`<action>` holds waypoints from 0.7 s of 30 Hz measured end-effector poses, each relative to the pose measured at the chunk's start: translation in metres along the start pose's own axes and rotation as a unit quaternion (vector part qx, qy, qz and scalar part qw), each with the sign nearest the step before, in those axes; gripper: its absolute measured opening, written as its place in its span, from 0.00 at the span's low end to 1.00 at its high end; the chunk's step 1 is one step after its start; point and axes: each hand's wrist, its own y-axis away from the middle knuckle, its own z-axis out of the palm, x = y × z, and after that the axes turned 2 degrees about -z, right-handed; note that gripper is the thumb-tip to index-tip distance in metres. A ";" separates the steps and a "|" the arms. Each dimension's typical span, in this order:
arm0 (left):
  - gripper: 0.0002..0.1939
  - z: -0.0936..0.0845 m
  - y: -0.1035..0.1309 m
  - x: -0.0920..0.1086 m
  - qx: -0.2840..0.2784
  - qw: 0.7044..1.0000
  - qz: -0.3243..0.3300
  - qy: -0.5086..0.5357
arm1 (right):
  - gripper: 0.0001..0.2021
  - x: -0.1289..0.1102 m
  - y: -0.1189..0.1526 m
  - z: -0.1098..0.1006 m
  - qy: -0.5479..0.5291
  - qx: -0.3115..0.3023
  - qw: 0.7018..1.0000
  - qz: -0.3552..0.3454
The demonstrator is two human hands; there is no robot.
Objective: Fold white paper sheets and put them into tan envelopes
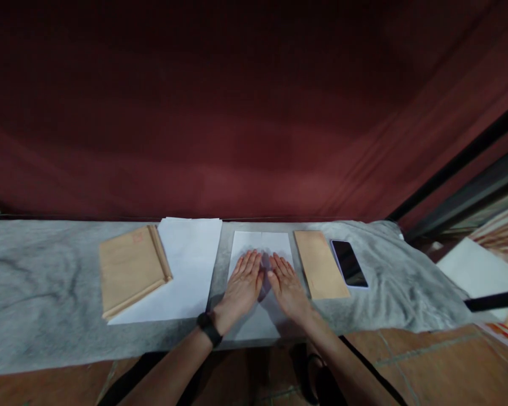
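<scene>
A sheet of white paper (254, 330) lies in front of me on the grey cloth, with a crease line near its top edge. My left hand (245, 282) rests flat on its left half, palm down, fingers stretched out. On the right half my right hand (287, 283) lies the same way, a narrow gap between the two thumbs. Neither hand holds anything. A single brown envelope (322, 265) sits just right of the paper. Part of the sheet is hidden under my hands and forearms.
To the left, a stack of brown envelopes (131, 270) overlaps a pile of white paper (195, 265). A phone (349, 264) lies right of the single envelope. The grey cloth (38, 293) covers a long surface against a dark red wall (254, 141). Black bars (461, 158) stand at the right.
</scene>
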 end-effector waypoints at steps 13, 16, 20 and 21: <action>0.28 0.029 -0.052 -0.027 -0.013 0.996 -0.069 -0.048 | 0.25 0.012 -0.059 0.037 0.058 0.052 0.996 0.032; 0.29 0.031 -0.052 -0.036 0.006 0.992 -0.111 -0.056 | 0.26 0.019 -0.060 0.040 0.074 0.095 0.992 0.044; 0.30 0.029 -0.050 -0.045 0.028 0.987 -0.143 -0.061 | 0.27 0.024 -0.059 0.043 0.084 0.112 0.989 0.057; 0.30 0.028 -0.049 -0.047 0.031 0.986 -0.150 -0.062 | 0.27 0.026 -0.059 0.043 0.085 0.112 0.988 0.061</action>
